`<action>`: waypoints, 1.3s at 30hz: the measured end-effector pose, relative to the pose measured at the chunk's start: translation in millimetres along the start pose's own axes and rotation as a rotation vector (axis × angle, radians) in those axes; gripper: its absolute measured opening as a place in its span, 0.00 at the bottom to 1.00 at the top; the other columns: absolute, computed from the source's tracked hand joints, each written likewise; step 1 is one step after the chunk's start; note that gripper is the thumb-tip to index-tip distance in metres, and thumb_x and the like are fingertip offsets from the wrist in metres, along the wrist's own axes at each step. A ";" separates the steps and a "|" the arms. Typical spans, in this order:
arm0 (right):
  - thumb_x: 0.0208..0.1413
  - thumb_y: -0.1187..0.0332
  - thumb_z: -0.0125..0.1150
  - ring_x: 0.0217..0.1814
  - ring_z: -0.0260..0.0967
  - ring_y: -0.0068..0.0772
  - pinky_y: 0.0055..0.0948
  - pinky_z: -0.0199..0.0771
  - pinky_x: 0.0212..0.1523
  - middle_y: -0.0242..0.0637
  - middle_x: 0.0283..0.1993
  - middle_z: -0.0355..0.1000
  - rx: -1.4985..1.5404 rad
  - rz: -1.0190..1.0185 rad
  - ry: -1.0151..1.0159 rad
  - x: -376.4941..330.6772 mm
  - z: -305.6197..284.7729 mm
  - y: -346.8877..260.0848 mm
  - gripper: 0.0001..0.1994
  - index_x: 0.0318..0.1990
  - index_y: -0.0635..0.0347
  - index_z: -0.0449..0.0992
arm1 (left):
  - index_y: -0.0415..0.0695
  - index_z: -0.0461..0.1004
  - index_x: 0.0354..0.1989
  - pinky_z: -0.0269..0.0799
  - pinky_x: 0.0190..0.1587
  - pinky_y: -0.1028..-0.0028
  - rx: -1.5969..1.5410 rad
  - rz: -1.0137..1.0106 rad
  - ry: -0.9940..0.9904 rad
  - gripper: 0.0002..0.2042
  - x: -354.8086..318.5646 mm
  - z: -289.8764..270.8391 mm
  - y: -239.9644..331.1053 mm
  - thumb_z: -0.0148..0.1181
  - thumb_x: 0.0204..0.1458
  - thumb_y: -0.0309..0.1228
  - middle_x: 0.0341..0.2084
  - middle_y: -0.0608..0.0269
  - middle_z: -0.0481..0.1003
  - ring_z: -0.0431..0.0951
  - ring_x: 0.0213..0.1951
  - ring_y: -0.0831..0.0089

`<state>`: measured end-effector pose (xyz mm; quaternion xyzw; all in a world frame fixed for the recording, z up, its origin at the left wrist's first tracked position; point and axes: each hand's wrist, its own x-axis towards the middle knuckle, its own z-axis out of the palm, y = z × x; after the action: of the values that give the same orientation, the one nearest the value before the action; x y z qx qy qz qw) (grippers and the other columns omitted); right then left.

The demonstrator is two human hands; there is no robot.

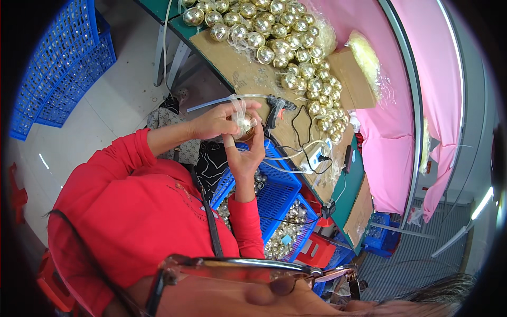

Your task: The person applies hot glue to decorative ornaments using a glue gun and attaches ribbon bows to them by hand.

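Both of my hands meet at the table's near edge around a shiny gold ball ornament. A sheer whitish ribbon stands up from its top. My left hand has its fingers closed on the ribbon, close against the ball. From below and the right side, my right hand grips the ball between thumb and fingers. Just beyond them lies a black glue gun on the cardboard-covered tabletop. A translucent stick runs from near the glue gun past my left hand.
Many gold balls are heaped on the table's far side, beside a cardboard box. A white power strip with cables lies to the right. Blue baskets holding small balls stand below the edge; stacked blue crates are at left.
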<state>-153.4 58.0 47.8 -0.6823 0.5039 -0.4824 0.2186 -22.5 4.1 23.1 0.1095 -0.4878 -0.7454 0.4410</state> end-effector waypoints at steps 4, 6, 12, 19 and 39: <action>0.40 0.75 0.67 0.45 0.69 0.25 0.23 0.71 0.42 0.41 0.51 0.68 -0.020 -0.049 0.034 -0.9 2.8 4.1 0.34 0.58 0.68 0.60 | 0.41 0.49 0.64 0.60 0.57 0.70 -0.006 0.063 -0.005 0.35 0.3 1.1 -3.8 0.49 0.42 0.25 0.51 0.61 0.64 0.65 0.53 0.72; 0.40 0.75 0.68 0.45 0.69 0.25 0.23 0.71 0.42 0.42 0.51 0.68 -0.012 -0.044 0.032 0.0 3.2 2.1 0.34 0.58 0.68 0.60 | 0.40 0.48 0.64 0.60 0.56 0.70 -0.023 0.066 0.019 0.35 -0.3 2.3 -3.4 0.48 0.42 0.25 0.51 0.61 0.64 0.65 0.52 0.71; 0.40 0.76 0.68 0.47 0.69 0.27 0.24 0.71 0.44 0.43 0.52 0.66 0.019 -0.003 0.029 1.7 5.1 0.4 0.34 0.58 0.67 0.60 | 0.39 0.46 0.65 0.60 0.56 0.70 -0.074 0.107 0.007 0.36 0.9 -0.7 -7.4 0.46 0.42 0.26 0.53 0.59 0.62 0.65 0.53 0.70; 0.51 0.73 0.58 0.52 0.64 0.28 0.27 0.65 0.52 0.38 0.54 0.65 0.765 0.415 -0.167 14.7 -16.7 -2.2 0.22 0.55 0.66 0.63 | 0.42 0.43 0.66 0.61 0.53 0.73 -0.031 -0.030 0.034 0.37 -4.3 -5.3 1.5 0.47 0.43 0.27 0.53 0.60 0.62 0.64 0.53 0.73; 0.56 0.73 0.53 0.45 0.70 0.25 0.23 0.69 0.45 0.40 0.47 0.71 0.449 0.286 -0.075 11.4 -2.3 9.6 0.16 0.51 0.68 0.66 | 0.39 0.46 0.65 0.66 0.49 0.76 -0.238 -0.014 -0.195 0.47 -9.6 -26.4 -1.1 0.72 0.38 0.32 0.49 0.63 0.66 0.67 0.49 0.78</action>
<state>-159.7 44.4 46.3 -0.5561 0.4671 -0.5206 0.4489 -1.8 -5.1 6.4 -0.0132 -0.4360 -0.8080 0.3962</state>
